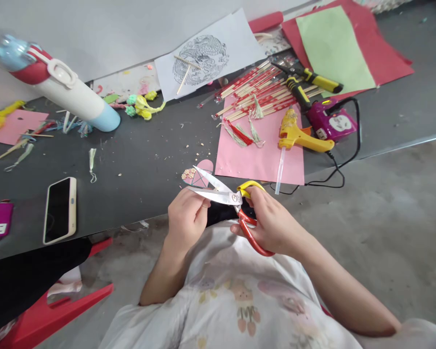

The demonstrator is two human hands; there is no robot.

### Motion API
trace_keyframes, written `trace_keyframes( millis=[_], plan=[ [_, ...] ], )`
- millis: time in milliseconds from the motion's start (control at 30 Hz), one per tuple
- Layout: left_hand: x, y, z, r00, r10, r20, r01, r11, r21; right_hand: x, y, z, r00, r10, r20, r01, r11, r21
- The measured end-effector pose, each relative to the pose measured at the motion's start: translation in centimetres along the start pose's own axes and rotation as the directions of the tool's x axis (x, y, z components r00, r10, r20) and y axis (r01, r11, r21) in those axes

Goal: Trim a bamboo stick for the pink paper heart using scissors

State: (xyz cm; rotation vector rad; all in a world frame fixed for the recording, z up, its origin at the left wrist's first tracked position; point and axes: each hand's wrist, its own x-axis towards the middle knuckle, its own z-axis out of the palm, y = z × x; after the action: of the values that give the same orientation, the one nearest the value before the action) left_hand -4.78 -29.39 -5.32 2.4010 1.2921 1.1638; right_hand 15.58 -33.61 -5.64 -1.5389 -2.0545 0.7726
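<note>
Scissors (227, 196), one pair, sit dead centre at the near edge of the dark table (148, 155), over the person's lap. The two blades are spread in a narrow V pointing to about ten o'clock, and there are two handle loops, one yellow and one red.

Two bare hands are at work. The right hand (272, 223) comes in from five o'clock with the forearm bare. Its thumb is through the yellow loop and its fingers are wrapped tight around the red one, so it grips the scissors firmly. The left hand (187, 218) rises from seven o'clock with the wrist bent. Its fingers are curled in and pressed together right at the lower blade, touching it. Whatever they may be pinching is hidden from me.

Just beyond the blade tips, at twelve o'clock, lies one pink heart (203, 173) of paper, with a small heap of beads at its left.

At nine o'clock from the hands there is one phone (60, 209), screen up and dark. At eleven o'clock, well apart, one bottle (58, 87) lies on its side.

At one o'clock lies one pink sheet (261, 155), and one yellow glue gun (298, 135) rests on its right edge. Just beside that is one purple socket block (332, 123) trailing a black cord. Above the sheet is a spread of red-and-tan sticks (254, 92), too many to count, with two yellow-and-black tool handles (312, 77) at their right end.

At twelve o'clock, far back, is one dragon print (207, 58). At two o'clock one green sheet (334, 48) lies on red paper.
</note>
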Motion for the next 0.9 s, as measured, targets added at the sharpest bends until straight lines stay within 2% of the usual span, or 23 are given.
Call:
trace_keyframes(
  millis=[267,633,900],
  plan=[
    [0.3,0.1,-0.6,0.998,0.052,0.021,-0.053,0.997,0.055,0.2,-0.5,-1.0,0.99,0.047,0.13,-0.06,0.994,0.096],
    [0.5,0.8,-1.6,0.997,0.065,0.042,-0.067,0.997,0.042,0.0,-0.4,-1.4,0.987,-0.006,0.163,-0.021,0.987,0.162],
    [0.5,0.9,-2.0,0.993,0.047,0.104,-0.05,0.998,0.025,-0.1,-0.6,-1.5,0.981,-0.034,0.192,-0.004,0.98,0.198]
  ],
)
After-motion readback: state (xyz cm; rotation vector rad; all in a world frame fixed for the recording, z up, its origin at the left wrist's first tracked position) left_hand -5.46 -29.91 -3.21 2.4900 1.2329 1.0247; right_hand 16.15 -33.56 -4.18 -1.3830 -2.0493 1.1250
